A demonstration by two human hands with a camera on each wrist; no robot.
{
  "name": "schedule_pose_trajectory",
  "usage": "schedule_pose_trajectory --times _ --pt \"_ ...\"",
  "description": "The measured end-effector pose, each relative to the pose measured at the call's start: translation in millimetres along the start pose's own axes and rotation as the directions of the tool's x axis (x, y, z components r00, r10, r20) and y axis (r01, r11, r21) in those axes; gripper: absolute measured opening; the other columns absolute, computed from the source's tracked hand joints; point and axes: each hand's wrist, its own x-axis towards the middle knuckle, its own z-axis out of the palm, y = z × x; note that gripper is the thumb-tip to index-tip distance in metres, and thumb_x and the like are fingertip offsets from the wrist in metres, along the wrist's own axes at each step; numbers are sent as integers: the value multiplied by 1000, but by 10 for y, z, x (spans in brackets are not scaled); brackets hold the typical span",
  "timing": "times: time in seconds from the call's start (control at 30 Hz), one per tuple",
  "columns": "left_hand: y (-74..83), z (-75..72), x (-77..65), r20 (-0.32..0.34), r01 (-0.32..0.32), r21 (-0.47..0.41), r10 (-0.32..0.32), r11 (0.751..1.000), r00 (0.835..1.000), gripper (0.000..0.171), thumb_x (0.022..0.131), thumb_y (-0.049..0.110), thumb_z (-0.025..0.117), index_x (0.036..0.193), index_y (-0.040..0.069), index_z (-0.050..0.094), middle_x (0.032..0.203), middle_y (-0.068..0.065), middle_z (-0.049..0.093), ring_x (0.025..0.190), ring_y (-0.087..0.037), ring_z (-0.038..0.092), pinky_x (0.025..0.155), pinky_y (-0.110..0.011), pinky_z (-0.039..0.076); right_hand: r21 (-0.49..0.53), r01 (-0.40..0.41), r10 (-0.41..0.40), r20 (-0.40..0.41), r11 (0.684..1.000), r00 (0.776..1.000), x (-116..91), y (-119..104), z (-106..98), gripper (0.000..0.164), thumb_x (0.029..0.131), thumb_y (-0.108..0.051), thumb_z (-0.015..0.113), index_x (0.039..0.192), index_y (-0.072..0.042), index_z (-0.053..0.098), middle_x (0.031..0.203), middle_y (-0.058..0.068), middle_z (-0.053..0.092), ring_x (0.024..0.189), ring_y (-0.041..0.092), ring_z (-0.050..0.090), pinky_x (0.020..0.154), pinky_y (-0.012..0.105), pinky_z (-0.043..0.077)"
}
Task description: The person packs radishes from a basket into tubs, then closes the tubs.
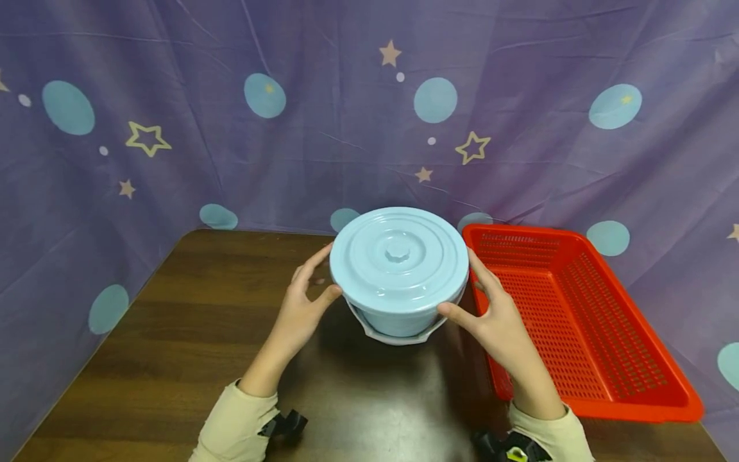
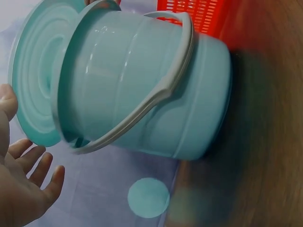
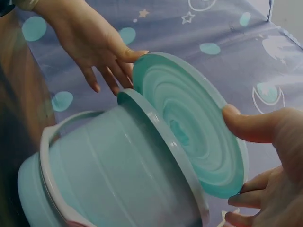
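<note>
A round light-blue lid (image 1: 369,273) with a small central knob is held between both hands, just above the mouth of a light-blue bucket (image 1: 401,324). In both wrist views a gap shows between the lid (image 3: 199,132) and the bucket's rim. My left hand (image 1: 303,311) holds the lid's left edge with its thumb in front and fingers behind. On the opposite edge, my right hand (image 1: 503,321) grips with its thumb near the front. The bucket's pale grey carrying handle (image 2: 165,87) hangs down along its side. From the head view, the lid hides the bucket's opening.
A red perforated plastic basket (image 1: 629,308) lies to the right, close beside the bucket. The dark brown wooden table (image 1: 190,333) carries both. Behind it hangs a purple curtain (image 1: 340,154) with stars and dots.
</note>
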Motion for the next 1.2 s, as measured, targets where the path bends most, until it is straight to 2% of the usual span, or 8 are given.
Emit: schedule_pose_trajectory --times 0.17,0.37,0.6,0.83,1.2 --pt "-46 89 25 -20 19 13 -19 1000 1000 80 83 54 65 150 17 44 143 -8 48 130 -28 37 100 -48 34 -30 -55 56 18 998 998 34 57 -27 93 82 -27 83 157 -16 30 160 8 28 138 39 34 108 58 30" --pt "-87 144 21 10 88 66 -89 994 996 77 89 52 63 153 17 39 149 -9 41 129 -29 36 103 -52 33 -70 -84 89 63 994 994 94 115 -33 93 84 -31 80 156 -6 26 158 15 29 141 42 31 110 58 29" --pt "-105 182 29 -12 66 153 -65 986 998 68 94 43 61 152 14 41 152 -7 43 134 -27 33 106 -49 32 -137 -85 100 107 987 989 117 155 -16 97 86 -35 78 155 2 21 159 21 25 145 40 21 113 59 22" --pt "-111 200 21 -2 58 214 -59 975 998 67 96 40 60 153 15 38 156 -1 37 138 -25 28 109 -53 29 -157 -79 97 111 985 989 119 176 -10 99 85 -34 79 155 3 20 159 23 23 145 42 19 113 60 20" --pt "-57 161 16 23 63 226 -70 972 997 64 95 22 66 152 10 39 157 -2 35 139 -25 26 110 -55 27 -170 -95 119 135 981 984 108 170 -17 98 86 -32 78 155 4 17 160 24 18 145 43 15 113 60 17"
